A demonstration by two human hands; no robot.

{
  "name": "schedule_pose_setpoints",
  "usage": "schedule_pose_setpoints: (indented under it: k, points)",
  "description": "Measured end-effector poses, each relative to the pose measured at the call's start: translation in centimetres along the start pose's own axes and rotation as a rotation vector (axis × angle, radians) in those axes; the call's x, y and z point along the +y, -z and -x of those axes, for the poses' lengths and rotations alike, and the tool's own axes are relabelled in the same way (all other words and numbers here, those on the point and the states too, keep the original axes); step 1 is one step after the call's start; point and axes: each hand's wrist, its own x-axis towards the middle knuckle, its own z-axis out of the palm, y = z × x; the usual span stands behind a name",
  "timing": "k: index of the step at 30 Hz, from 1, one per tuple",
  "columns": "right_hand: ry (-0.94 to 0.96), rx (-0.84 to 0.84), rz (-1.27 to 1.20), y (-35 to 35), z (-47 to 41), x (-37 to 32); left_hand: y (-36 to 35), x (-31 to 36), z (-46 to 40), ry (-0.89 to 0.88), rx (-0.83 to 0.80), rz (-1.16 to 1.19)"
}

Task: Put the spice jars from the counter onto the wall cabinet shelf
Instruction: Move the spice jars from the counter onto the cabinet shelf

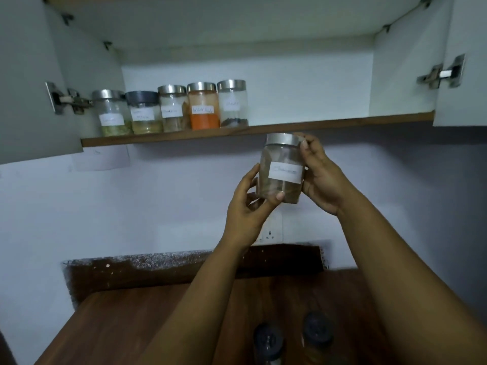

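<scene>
**Both hands held a jar below the shelf**

The left hand (247, 204) cupped the bottom and the right hand (320, 175) gripped the side of a clear glass spice jar with a steel lid and white label (283, 167), raised just below the brown wooden cabinet shelf edge (329, 123). On the shelf stood five labelled jars (171, 109) in a row. Two dark-lidded jars (292, 335) stood on the wooden counter (126, 325) below.

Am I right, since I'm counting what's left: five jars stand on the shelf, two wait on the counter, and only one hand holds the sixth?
Not quite: both hands hold it. The head view shows the left hand and right hand gripping the jar below the shelf. The rest stands.
</scene>
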Motion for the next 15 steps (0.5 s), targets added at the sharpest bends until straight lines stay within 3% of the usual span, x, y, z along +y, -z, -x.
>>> schedule_pose_setpoints:
  k: [8,15]
  points:
    - [0.189,-0.052,0.129,0.7,-7.0,-5.6,-1.7,2.0,-8.1,-0.212,0.102,-0.141]
    - [0.271,0.02,0.157,0.9,-14.0,-7.3,-0.3,3.5,-15.8,-0.281,0.031,-0.281]
